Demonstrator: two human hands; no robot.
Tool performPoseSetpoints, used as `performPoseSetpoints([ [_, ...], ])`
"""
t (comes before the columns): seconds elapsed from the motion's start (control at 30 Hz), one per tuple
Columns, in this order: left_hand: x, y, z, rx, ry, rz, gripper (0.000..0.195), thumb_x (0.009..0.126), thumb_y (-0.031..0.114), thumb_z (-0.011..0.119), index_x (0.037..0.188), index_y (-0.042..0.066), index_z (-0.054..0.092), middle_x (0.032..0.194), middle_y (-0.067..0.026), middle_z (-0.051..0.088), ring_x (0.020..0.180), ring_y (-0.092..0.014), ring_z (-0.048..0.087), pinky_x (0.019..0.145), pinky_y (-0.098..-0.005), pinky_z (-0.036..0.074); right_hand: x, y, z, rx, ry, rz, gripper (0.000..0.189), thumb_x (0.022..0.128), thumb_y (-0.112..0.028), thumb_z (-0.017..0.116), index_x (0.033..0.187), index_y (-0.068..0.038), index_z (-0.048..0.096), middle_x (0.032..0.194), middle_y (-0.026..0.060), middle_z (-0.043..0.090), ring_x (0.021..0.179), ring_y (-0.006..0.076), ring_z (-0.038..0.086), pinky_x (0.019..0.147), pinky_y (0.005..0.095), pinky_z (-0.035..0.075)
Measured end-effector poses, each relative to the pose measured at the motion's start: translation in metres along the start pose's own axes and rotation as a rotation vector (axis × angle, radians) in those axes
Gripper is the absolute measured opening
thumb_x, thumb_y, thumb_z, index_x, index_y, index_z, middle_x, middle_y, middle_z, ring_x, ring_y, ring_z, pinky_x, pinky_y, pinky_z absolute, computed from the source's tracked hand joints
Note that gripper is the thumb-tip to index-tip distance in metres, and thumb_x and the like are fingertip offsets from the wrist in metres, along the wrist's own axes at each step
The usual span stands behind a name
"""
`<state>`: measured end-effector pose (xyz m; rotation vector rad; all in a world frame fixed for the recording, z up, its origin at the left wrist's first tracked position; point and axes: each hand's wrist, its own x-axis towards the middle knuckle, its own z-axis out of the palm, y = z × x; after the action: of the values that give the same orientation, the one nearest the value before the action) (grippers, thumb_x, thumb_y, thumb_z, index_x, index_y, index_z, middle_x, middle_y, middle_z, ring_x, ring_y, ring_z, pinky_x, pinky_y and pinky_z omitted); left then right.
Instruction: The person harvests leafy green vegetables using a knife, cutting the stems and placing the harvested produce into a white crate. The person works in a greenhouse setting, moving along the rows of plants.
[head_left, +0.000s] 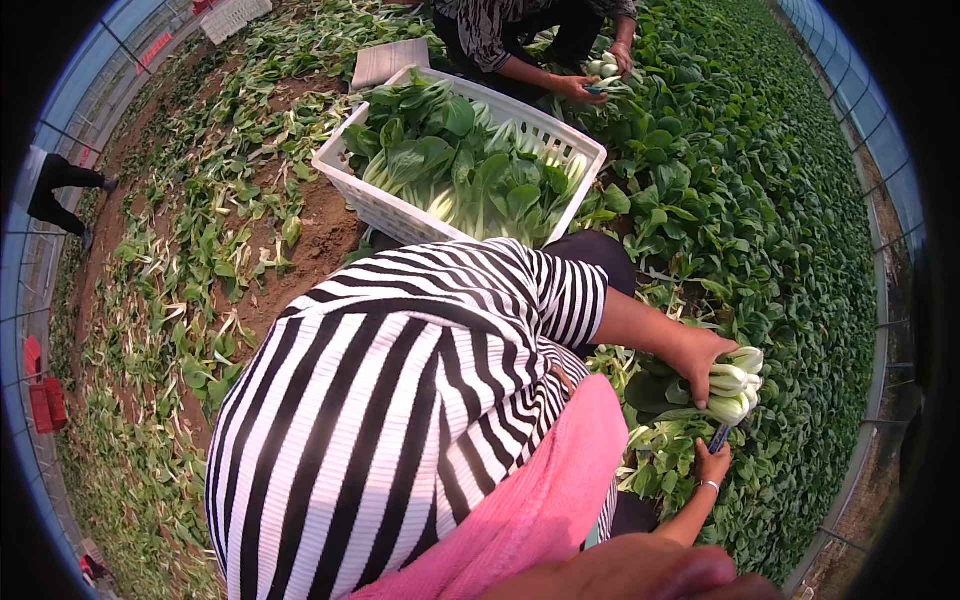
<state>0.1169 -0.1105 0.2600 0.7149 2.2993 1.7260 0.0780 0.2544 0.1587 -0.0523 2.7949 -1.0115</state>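
Note:
Stretched out to the right, my left hand (701, 364) grips a bunch of bok choy (731, 386) by its stalks, the pale bases pointing away from me. Just below, my right hand (712, 461) is closed on the handle of a blue knife (720, 437), held close under the bunch; its blade is mostly hidden. Cut leaves lie under and between the hands. Beyond my striped shirt, a white plastic crate (349, 180) holds many heads of bok choy (480, 169). Growing bok choy plants (780, 247) cover the ground to the right.
At the top, a co-worker (517, 45) crouches behind the crate, their hands holding bok choy. Trimmed leaves (187, 315) litter the soil at left. Another person (56, 191) stands at the far left, near red crates (47, 405). Greenhouse walls curve along both sides.

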Motion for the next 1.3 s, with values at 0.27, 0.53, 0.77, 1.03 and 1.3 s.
performPoseSetpoints([
  [0.27,-0.081,0.018,-0.044,-1.006,0.314,-0.049,0.047,0.070,0.000,0.076,0.114,0.003,0.061,0.103,-0.0078,0.066,0.091,-0.017,0.064,0.084,-0.0315,0.051,0.028,-0.023,0.030,0.135,-0.218,0.061,0.027,0.081,-0.012,0.073,0.089,-0.007,0.047,0.064,0.0031,0.055,0.049,0.0143,0.053,0.040,0.0285,0.038],
  [0.53,-0.193,0.036,-0.140,-0.928,0.585,0.096,0.039,0.079,0.009,0.071,0.114,-0.001,0.059,0.103,-0.0105,0.066,0.094,-0.019,0.064,0.089,-0.0331,0.051,0.034,-0.037,0.040,0.116,-0.222,0.129,0.026,0.083,-0.012,0.070,0.088,-0.009,0.045,0.063,0.0021,0.052,0.048,0.0137,0.049,0.040,0.0285,0.036],
  [0.77,-0.307,0.026,-0.244,-0.736,0.973,-0.025,0.033,0.078,0.007,0.068,0.109,-0.002,0.060,0.100,-0.0138,0.067,0.092,-0.023,0.066,0.082,-0.0348,0.054,0.035,0.005,0.028,0.092,-0.256,0.247,0.029,0.083,-0.021,0.072,0.089,-0.007,0.047,0.069,0.0053,0.057,0.053,0.0211,0.061,0.043,0.0353,0.047],
  [1.03,-0.415,0.043,-0.289,-0.060,1.370,-0.271,0.045,0.074,-0.004,0.068,0.117,0.002,0.057,0.102,-0.0118,0.067,0.087,-0.022,0.067,0.075,-0.0354,0.056,0.058,0.033,0.032,0.099,-0.370,0.430,0.035,0.083,-0.021,0.072,0.104,-0.007,0.047,0.083,0.0090,0.060,0.062,0.0251,0.064,0.046,0.0376,0.048],
  [1.3,-0.463,0.052,-0.309,1.603,-0.064,-0.646,0.059,0.086,0.005,0.045,0.144,0.014,0.034,0.131,-0.0181,0.051,0.109,-0.033,0.059,0.088,-0.0393,0.051,0.090,0.032,0.055,0.074,-0.471,0.362,0.033,0.085,-0.027,0.071,0.098,-0.010,0.046,0.075,0.0031,0.057,0.060,0.0182,0.062,0.044,0.0346,0.042],
])
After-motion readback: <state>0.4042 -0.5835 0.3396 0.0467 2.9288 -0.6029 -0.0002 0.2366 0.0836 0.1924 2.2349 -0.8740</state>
